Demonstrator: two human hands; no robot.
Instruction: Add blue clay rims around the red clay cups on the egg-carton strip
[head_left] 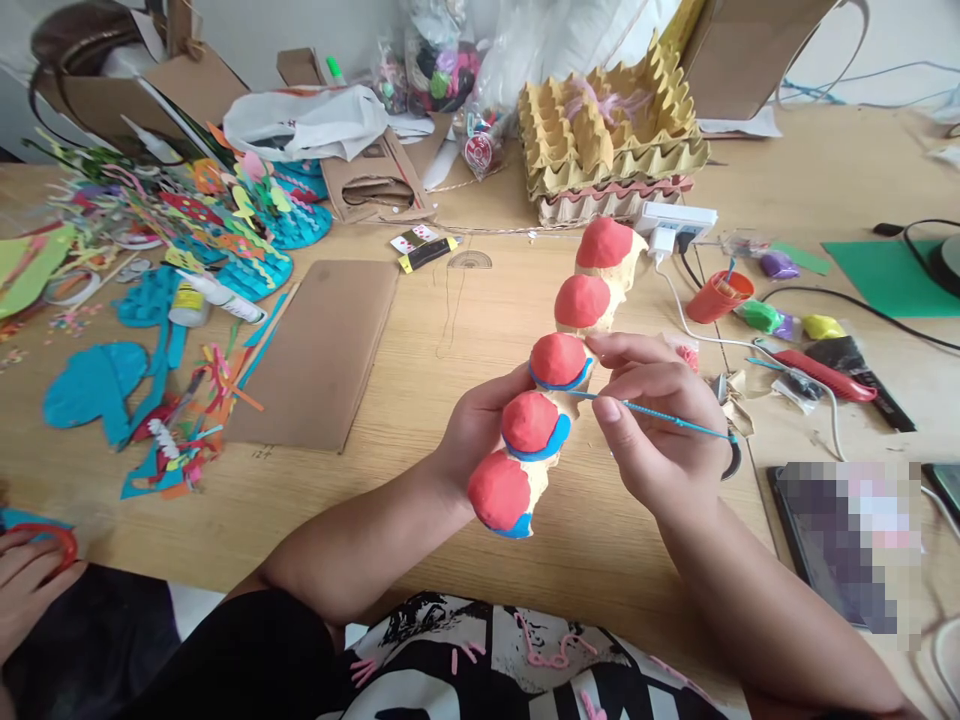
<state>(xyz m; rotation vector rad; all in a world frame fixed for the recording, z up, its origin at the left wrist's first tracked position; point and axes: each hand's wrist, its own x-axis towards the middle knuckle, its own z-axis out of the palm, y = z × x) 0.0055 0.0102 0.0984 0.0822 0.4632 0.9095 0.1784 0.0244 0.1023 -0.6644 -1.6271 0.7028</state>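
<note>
Presently, the egg-carton strip (556, 358) is gripped above the counter (495, 300) by the left hand's (474, 428) fingers, long axis near-left to far-right; from its right, a thin blue tool (679, 420) is pinched in the right hand's (667, 388) fingers, tip by the middle red dome's near edge.

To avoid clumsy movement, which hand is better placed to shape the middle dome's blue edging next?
Probably the right hand: it holds the thin blue tool, its tip near that edging, while the left hand supports the egg-tray strip.
</note>
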